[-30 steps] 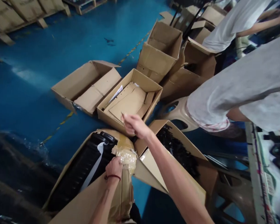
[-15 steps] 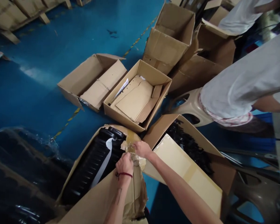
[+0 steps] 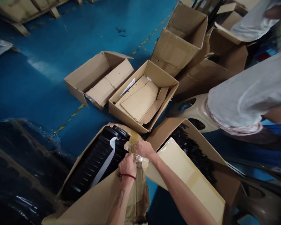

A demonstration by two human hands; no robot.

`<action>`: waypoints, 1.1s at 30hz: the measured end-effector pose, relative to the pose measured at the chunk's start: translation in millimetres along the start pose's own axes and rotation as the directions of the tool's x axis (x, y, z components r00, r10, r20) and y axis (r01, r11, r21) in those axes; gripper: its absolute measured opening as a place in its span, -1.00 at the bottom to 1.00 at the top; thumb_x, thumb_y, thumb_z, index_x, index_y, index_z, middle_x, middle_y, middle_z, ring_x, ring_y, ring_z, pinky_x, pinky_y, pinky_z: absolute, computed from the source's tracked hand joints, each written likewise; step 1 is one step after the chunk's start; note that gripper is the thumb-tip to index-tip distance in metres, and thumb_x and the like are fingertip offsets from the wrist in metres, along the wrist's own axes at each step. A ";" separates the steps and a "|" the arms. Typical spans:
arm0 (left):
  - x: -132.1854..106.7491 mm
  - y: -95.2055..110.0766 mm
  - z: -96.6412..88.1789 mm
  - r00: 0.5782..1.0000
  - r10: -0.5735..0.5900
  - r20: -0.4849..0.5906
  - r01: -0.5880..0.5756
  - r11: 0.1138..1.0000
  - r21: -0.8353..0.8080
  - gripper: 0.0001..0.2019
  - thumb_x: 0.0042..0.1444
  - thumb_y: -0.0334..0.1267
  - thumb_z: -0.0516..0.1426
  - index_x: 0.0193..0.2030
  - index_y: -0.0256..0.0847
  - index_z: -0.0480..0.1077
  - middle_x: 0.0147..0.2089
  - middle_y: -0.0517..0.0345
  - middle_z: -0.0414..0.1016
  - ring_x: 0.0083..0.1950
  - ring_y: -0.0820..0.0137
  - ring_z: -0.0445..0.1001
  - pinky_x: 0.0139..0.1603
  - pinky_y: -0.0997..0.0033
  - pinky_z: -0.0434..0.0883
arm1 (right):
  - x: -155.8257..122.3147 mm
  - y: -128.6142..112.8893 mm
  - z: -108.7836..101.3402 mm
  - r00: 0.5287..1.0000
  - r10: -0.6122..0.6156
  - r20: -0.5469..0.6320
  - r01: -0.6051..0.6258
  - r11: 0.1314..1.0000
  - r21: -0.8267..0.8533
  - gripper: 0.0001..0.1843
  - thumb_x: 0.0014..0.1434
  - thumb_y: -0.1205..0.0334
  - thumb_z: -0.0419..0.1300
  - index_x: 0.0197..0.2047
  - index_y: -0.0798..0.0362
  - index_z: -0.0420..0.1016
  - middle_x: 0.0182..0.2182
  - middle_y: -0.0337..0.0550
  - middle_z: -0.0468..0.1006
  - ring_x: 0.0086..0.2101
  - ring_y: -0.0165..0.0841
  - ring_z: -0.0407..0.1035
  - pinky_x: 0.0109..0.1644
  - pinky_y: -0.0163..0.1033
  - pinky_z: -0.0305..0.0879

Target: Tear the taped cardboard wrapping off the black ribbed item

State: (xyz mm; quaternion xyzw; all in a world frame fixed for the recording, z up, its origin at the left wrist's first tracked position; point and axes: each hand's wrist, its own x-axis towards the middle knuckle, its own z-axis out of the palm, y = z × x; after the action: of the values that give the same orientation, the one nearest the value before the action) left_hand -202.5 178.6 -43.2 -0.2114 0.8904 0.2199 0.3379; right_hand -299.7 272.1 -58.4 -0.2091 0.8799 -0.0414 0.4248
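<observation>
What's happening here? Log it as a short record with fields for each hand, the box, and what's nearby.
left hand: gripping torn packing tape
right hand: gripping the same tape
box: cardboard carton around a ribbed black object
nearby: open carton of cardboard sheets, person in grey shirt
floor: blue

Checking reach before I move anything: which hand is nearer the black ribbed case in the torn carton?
Left. The left hand sits beside the black ribbed case, on the torn packing tape; the right hand is farther away, beyond it.
</observation>
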 end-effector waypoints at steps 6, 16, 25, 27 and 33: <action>-2.3 -1.0 6.6 0.999 0.019 -0.030 -0.018 1.000 0.025 -0.78 0.31 -0.41 -0.02 -0.10 -0.24 0.45 -0.07 0.09 0.53 -0.15 0.33 0.56 -0.14 0.24 0.51 | 6.1 -1.1 3.2 1.000 0.001 -0.010 0.000 0.995 0.100 -0.64 0.38 0.03 0.06 -0.20 0.16 0.49 -0.26 -0.13 0.54 -0.21 -0.34 0.46 -0.03 -0.11 0.45; -1.0 -3.8 9.1 0.999 0.047 -0.010 -0.046 0.998 0.041 -0.75 0.27 -0.46 -0.02 -0.06 -0.23 0.44 -0.05 0.06 0.50 -0.10 0.30 0.54 -0.13 0.28 0.45 | 20.0 -5.3 6.0 0.963 0.268 -0.028 -0.233 0.881 0.411 -0.47 0.37 -0.14 0.00 -0.36 0.14 0.45 -0.43 -0.19 0.48 -0.34 -0.38 0.41 -0.13 -0.16 0.43; 2.3 -5.5 5.5 0.996 0.071 0.045 -0.071 0.997 -0.001 -0.75 0.26 -0.46 -0.01 -0.05 -0.20 0.44 -0.04 0.07 0.51 -0.06 0.31 0.53 -0.10 0.30 0.44 | 7.0 -3.7 31.1 0.937 0.323 -0.135 -0.091 0.598 0.796 -0.44 0.33 0.07 0.15 -0.63 0.11 0.11 -0.74 -0.50 -0.02 -0.72 -0.60 -0.10 -0.66 -0.44 -0.09; 5.4 -4.1 3.7 0.994 0.072 0.082 -0.070 0.997 -0.024 -0.78 0.26 -0.43 0.03 -0.06 -0.22 0.45 -0.04 0.07 0.51 -0.05 0.30 0.52 -0.05 0.25 0.46 | -2.7 -11.2 -5.2 0.919 0.326 -0.220 0.004 0.553 0.833 -0.41 0.36 0.05 0.07 -0.65 0.04 0.00 -0.75 -0.53 -0.10 -0.73 -0.59 -0.17 -0.69 -0.43 -0.10; 19.9 0.7 -6.1 0.992 0.096 0.080 -0.090 0.992 -0.084 -0.82 0.31 -0.33 0.04 -0.03 -0.23 0.42 0.02 0.06 0.49 -0.03 0.31 0.50 0.03 0.14 0.46 | -10.0 -4.4 -153.8 0.823 0.351 -0.447 0.171 0.597 0.783 -0.51 0.37 0.26 -0.14 -0.59 -0.02 -0.22 -0.70 -0.47 -0.17 -0.68 -0.56 -0.17 -0.59 -0.41 -0.10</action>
State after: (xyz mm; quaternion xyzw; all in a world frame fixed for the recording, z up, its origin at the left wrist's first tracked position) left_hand -219.6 171.4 -52.7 -0.1737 0.8748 0.2797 0.3555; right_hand -410.4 256.0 47.8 0.0716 0.8600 -0.4655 0.1963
